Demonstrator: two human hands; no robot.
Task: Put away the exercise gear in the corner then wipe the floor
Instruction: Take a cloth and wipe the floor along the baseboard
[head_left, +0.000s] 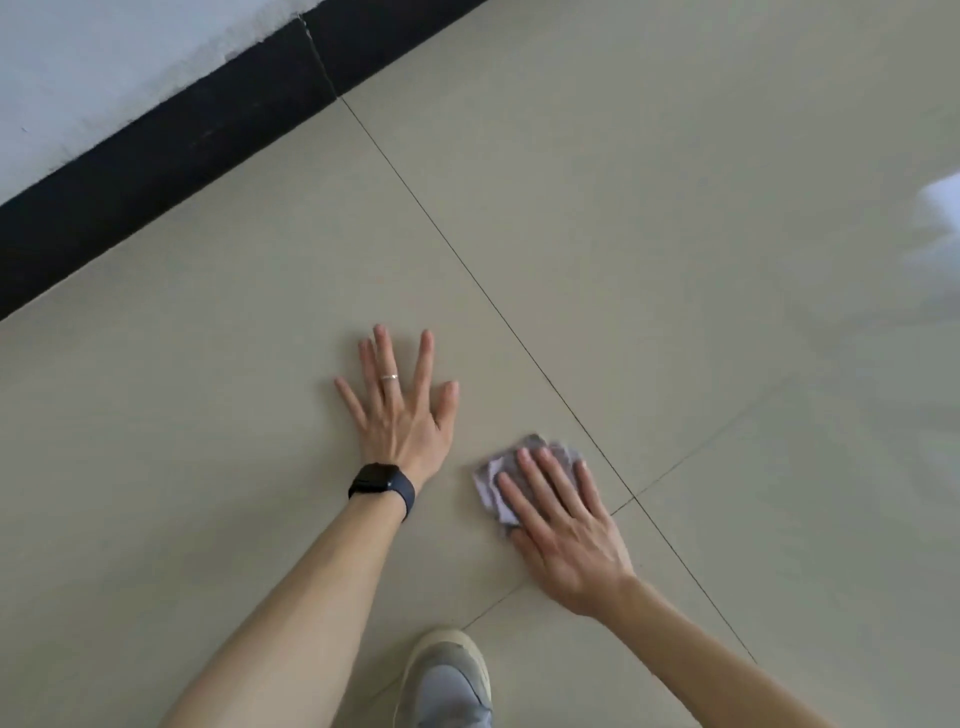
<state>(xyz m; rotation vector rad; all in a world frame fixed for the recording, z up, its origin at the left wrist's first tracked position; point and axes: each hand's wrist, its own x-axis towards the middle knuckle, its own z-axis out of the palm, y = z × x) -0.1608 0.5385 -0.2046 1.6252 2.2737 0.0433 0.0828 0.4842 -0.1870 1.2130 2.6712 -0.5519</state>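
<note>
My left hand (400, 405) lies flat on the beige tiled floor (675, 260), fingers spread, holding nothing; a dark watch sits on its wrist and a ring on one finger. Just to its right, my right hand (561, 525) presses flat on a crumpled pale purple cloth (491, 480). The cloth shows past the fingertips and on the hand's left side; the part under the palm is hidden. No exercise gear is in view.
A black skirting board (171, 166) runs diagonally along the white wall (78, 78) at the upper left. Dark tile joints cross near my right hand. My grey shoe (449, 680) stands at the bottom edge. A bright reflection (940, 208) glares on the floor at right.
</note>
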